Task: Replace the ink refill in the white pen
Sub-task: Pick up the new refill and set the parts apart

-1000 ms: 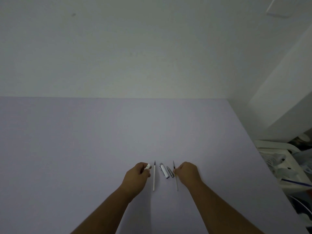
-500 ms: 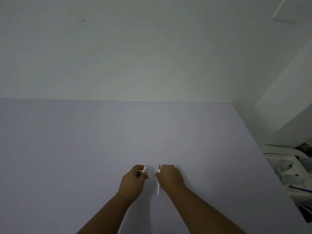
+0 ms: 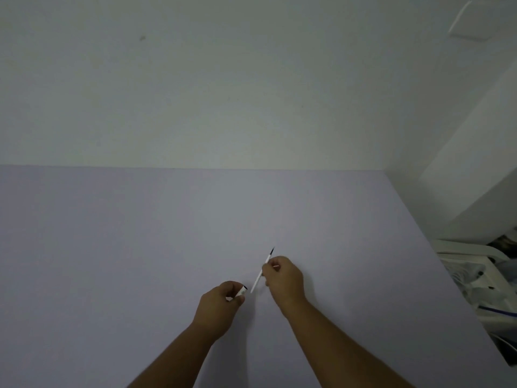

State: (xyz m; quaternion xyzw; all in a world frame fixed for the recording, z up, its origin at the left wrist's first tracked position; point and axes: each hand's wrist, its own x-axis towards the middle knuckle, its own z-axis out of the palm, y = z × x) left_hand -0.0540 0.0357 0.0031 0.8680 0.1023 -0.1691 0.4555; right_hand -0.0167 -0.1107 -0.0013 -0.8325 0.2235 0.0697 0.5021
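My right hand (image 3: 284, 280) pinches a thin white ink refill (image 3: 262, 271) with a dark tip pointing up and away; its lower end slants down toward my left hand. My left hand (image 3: 221, 306) is closed around a short white pen barrel (image 3: 241, 291), whose dark open end sticks out toward the refill. The refill's lower end is a small gap from the barrel's opening. The other pen parts and the second refill are hidden behind my right hand or out of sight.
The work happens on a pale lilac table (image 3: 140, 247) against a white wall. Past the table's right edge stands a white plastic bin or rack (image 3: 475, 275) with clutter.
My right hand moved left from the parts on the table, took hold of the white refill beside my left hand and lifted it at a slant. My left hand kept the barrel and dropped slightly.
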